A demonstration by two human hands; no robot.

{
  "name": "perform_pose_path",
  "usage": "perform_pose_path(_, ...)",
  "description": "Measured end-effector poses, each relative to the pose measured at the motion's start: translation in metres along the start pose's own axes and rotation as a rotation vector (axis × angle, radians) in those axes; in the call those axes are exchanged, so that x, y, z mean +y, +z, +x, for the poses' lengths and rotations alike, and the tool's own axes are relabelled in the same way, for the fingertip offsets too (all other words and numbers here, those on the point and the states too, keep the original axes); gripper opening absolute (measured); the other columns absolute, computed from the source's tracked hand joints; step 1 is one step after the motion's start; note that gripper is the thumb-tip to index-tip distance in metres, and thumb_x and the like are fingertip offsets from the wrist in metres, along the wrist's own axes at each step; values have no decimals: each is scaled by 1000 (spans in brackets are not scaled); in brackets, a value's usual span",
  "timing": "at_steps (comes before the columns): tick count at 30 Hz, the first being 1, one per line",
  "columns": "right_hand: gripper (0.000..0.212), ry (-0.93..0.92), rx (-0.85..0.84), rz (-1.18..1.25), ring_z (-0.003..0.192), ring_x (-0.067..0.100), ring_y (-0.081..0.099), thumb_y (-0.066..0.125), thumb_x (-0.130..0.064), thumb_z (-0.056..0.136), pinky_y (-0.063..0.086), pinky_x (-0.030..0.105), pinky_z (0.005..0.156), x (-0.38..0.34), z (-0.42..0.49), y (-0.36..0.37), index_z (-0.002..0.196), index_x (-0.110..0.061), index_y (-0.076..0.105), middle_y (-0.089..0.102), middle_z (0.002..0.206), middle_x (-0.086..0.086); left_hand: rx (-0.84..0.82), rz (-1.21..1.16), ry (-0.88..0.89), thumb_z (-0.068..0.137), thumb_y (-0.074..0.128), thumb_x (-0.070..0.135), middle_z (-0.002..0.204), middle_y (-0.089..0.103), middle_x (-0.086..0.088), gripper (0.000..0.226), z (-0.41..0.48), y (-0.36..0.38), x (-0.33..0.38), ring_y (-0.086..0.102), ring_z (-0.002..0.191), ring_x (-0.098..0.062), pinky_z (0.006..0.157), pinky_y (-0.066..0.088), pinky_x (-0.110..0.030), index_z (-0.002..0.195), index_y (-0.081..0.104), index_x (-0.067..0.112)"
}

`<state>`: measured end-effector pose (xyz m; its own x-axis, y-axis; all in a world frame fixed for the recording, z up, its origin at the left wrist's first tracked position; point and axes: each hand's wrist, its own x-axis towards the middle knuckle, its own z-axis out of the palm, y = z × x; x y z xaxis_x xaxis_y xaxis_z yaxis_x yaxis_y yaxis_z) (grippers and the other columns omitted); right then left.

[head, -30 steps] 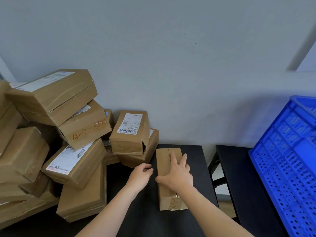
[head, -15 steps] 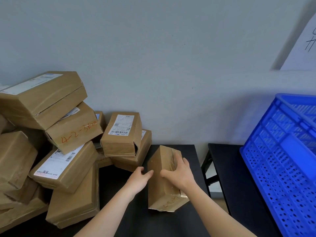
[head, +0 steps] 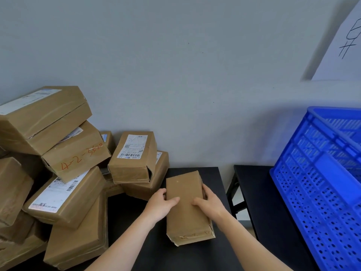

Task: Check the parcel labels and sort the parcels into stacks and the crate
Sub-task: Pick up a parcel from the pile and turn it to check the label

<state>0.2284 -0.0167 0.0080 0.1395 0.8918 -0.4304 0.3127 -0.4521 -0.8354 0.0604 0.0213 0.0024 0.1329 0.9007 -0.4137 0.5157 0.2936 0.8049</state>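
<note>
We are holding a plain brown parcel (head: 185, 212) at six o'clock in our view, low over the black worktop (head: 136, 222), with its broad unlabelled face turned up toward us; we cannot tell whether its near end is touching the surface. Our left hand (head: 160, 204) is gripping the parcel's nine o'clock edge, thumb lying across the top face and fingers curling around the side. Our right hand (head: 209, 202) is gripping the three o'clock edge the same way. Just beyond the parcel, at eleven o'clock, a labelled parcel (head: 132, 155) is sitting on top of another, its white barcode label facing up. At nine to ten o'clock a heap of brown parcels (head: 64, 200) is leaning together on the worktop, and among them one marked parcel (head: 78, 153) is showing red handwritten figures on its side. At three o'clock, across a narrow gap, a second worktop (head: 259, 202) is carrying a blue perforated crate (head: 322, 192), which is running off the edge of the view. Farthest off, at one o'clock, a white sheet (head: 343, 42) with dark handwritten strokes is hanging on the grey wall (head: 175, 75).
</note>
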Motion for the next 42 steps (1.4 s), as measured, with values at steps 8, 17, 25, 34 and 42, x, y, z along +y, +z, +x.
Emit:
perform_pose_path(8, 74, 25, 17, -4, 113, 19, 55, 66, -36, 85, 48, 38, 98, 9, 5, 3, 145, -20, 28, 53, 131, 0, -59, 130, 37, 88, 64, 38, 145, 39, -2, 81, 4, 6, 4, 43, 130, -21, 106, 40, -38, 150, 16, 19)
perform_pose_path(17, 86, 43, 10, -38, 120, 21, 50, 67, -41, 85, 45, 34, 97, 15, 11, 8, 149, -20, 13, 44, 139, 2, -132, 172, -39, 89, 58, 46, 144, 39, -1, 80, 13, 11, -2, 44, 128, -21, 103, 44, -40, 150, 11, 22)
perform_pose_path(25, 79, 108, 0, 8, 117, 22, 52, 69, -34, 84, 46, 37, 98, 13, 20, 7, 146, -18, 22, 49, 133, 3, -162, 123, -113, 88, 60, 45, 144, 38, -2, 86, 21, 13, -4, 44, 128, -24, 99, 47, -46, 151, 6, 23)
perform_pose_path(34, 78, 128, -2, 7, 114, 21, 53, 71, -32, 82, 46, 33, 92, 12, 20, 3, 144, -18, 25, 50, 131, 2, -161, 63, -126, 88, 62, 41, 140, 42, -1, 81, 23, 14, -3, 45, 125, -24, 95, 49, -44, 149, 13, 23)
perform_pose_path(42, 77, 128, 12, -43, 113, 20, 54, 71, -35, 82, 45, 32, 89, 10, 21, 2, 143, -19, 27, 51, 130, 2, -153, 78, -110, 89, 61, 41, 142, 41, -1, 78, 22, 15, -4, 45, 127, -23, 97, 47, -43, 149, 14, 23)
